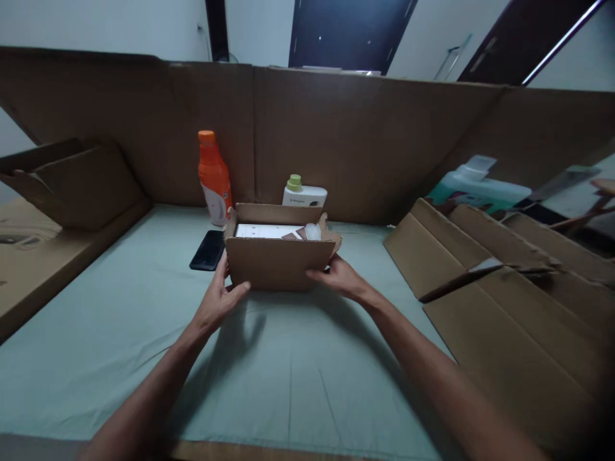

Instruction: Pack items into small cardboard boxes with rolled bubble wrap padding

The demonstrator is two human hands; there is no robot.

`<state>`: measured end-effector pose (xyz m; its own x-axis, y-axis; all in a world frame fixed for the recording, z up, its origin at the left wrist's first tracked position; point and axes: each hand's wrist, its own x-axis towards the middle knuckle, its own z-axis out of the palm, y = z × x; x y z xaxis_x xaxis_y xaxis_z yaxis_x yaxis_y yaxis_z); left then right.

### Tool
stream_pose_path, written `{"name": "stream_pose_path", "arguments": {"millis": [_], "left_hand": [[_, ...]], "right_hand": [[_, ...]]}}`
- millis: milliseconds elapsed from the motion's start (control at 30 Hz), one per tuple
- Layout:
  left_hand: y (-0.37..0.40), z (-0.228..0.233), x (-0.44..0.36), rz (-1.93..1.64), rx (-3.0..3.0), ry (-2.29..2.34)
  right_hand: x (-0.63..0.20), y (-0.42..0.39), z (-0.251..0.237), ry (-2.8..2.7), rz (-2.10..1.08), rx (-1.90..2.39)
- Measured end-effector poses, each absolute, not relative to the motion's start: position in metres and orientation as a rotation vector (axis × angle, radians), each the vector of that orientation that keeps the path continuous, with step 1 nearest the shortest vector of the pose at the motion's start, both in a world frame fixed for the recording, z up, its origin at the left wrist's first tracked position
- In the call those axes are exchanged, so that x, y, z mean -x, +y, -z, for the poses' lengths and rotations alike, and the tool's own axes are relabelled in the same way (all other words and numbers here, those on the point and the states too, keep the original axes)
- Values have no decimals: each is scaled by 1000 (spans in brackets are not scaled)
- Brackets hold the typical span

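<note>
Between my two hands is an open cardboard box in the middle of the cloth-covered table. My left hand grips its left end, thumb across the front face. At the right end my right hand holds the lower corner, its thumb also on the front and its other fingers hidden behind. Inside the box lie a white flat item and a small clear round piece. A black smartphone rests just left of the box, and the box's left end partly overlaps it in view.
An orange bottle stands behind the phone; a white bottle with a green cap is behind the box. Cardboard boxes with raised flaps line the right side, near a teal bottle. A cardboard wall closes the back.
</note>
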<state>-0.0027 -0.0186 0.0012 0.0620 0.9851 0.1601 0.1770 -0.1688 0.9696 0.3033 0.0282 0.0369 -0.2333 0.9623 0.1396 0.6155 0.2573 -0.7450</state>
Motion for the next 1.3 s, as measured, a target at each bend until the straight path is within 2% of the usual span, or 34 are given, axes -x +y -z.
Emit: {"name": "stream_pose_path", "arguments": {"millis": [167,333,467,633,900,1067,1300], "left_hand": [[-1,-24,-53,-1252,-1514,1037],[-46,-21,-77,-1141,-1539,931],[-90,-14,-35,-1137,-1381,1122],[-79,-31,-15,-1224,-1392,1213],[2,-2,-148,-1068,-1611,870],[53,21,-235,-1079,-1623,857],[56,62,-294,-951,-1608,781]], "right_hand": [[-329,-8,-45,-1796,-546,1683],[-365,-94,-53,-1619,-293,2025],[-318,-111,-50,-1741,-357,1789],[-284,-78,-53,-1751,-398,1641],[-390,-117,-27,-1426,-173,1948],[-406,-123,11,-1264,-201,1691],[-428,-105,60,-1244,-341,1590]]}}
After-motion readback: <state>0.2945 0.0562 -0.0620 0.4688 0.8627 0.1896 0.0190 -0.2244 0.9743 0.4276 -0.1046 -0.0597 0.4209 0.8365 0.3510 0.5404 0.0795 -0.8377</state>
